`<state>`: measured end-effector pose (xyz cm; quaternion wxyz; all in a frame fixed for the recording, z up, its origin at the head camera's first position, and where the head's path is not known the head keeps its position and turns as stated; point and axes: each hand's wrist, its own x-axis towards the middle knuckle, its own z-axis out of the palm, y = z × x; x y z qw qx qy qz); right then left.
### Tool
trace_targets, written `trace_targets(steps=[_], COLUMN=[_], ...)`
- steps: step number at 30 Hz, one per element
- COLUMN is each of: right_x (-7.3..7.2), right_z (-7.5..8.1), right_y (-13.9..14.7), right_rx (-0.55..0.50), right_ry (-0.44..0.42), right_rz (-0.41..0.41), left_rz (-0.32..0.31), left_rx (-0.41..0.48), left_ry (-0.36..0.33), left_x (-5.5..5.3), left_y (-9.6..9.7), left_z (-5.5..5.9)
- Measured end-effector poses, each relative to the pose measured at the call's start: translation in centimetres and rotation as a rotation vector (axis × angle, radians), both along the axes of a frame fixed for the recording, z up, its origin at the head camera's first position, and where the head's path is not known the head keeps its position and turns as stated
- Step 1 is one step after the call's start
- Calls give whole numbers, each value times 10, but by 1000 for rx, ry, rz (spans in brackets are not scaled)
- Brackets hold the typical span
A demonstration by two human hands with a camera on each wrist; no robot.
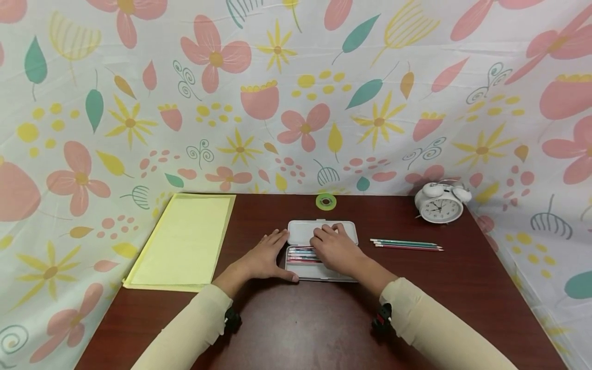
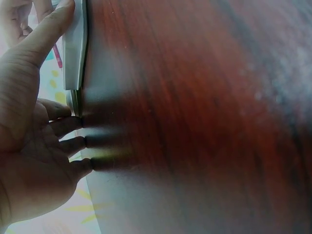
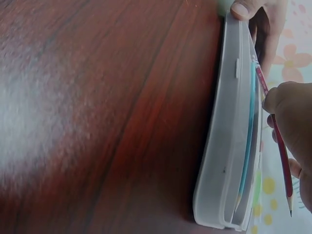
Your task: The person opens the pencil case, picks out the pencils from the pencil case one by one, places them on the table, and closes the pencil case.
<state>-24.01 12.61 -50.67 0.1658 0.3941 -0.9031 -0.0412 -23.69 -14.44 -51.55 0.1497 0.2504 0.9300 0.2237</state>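
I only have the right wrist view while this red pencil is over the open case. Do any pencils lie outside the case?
Observer: Yes, three loose pencils lie on the table, to the right of the case.
Operator: I can make out one blue pencil inside. Is that all?
Observer: No, the head view shows several stored pencils side by side, left of the right hand.
Operator: What's at the far right?
Observer: A white alarm clock stands near the back right corner.

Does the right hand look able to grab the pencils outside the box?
Probably yes: the loose pencils lie uncovered to the right of the right hand, with nothing tall between. But it holds a red pencil, so it may need to let go first.
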Motion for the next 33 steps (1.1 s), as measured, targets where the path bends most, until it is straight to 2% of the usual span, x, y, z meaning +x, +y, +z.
trace_targets(steps=[9,18,23,33], right_x=[-3,-1,-1,-3], right_z=[4,10,13,17], right_y=[13,25,33,60], right_rx=[-66,-101,-124,-187], right_ry=[22,-21,-10,-7], right_rz=[19,-21,-21,-14], left_rz=[11,9,7,-4], left_rx=[5,13,14,15], left_ry=[-12,-11,-12,-8], left_x=[1,1,1,0], left_y=[1,1,0,0], left_z=[0,-2,-3,-3])
